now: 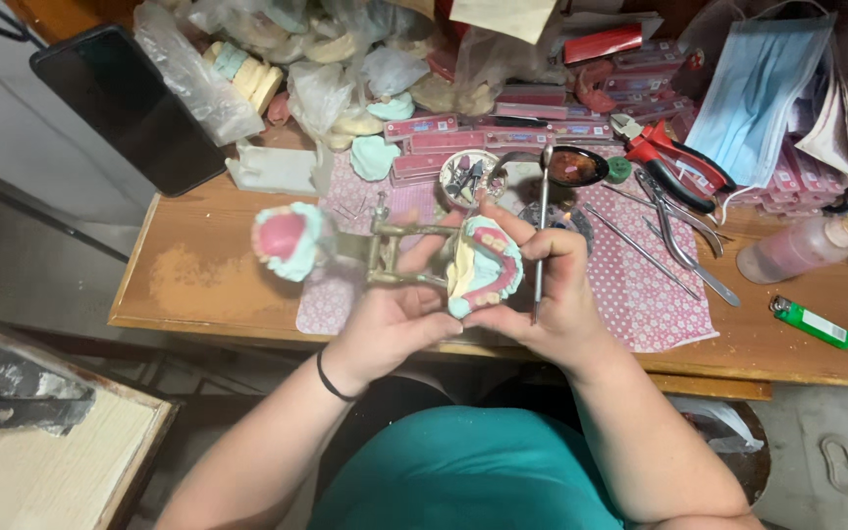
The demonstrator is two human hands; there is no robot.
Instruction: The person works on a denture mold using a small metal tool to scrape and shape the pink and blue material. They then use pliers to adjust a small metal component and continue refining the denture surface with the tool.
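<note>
Brass-coloured metal is what we see first: a hinged dental articulator [392, 253] lifted above the front edge of the wooden table [198, 285], swung open with a plaster cast on each arm. Our left hand [390, 329] cups the frame from below, fingers curled up around it, a dark band [329, 378] on the wrist. The near cast, a pale green model with pink wax and teeth [485, 265], sits between both hands, and our right hand [554, 294] closes on its right side, thumb under its lower edge, while the fingers pinch a thin metal hand instrument [540, 231] that stands nearly upright, its tip low beside the cast. The far cast [288, 239], also green with a pink hollow, sticks out to the left, clear of either hand. Under the hands lies a pink flowered cloth [640, 285] carrying slim steel tools [655, 257] and pliers with red handles [667, 157]. A green lighter [812, 322] and a small plastic bottle [802, 247] rest on the right, well apart from the hands. Further back we see red flat boxes [463, 132], bagged plaster models [316, 88], a blue face mask [758, 93] and a dark phone [130, 108] at the left corner
</note>
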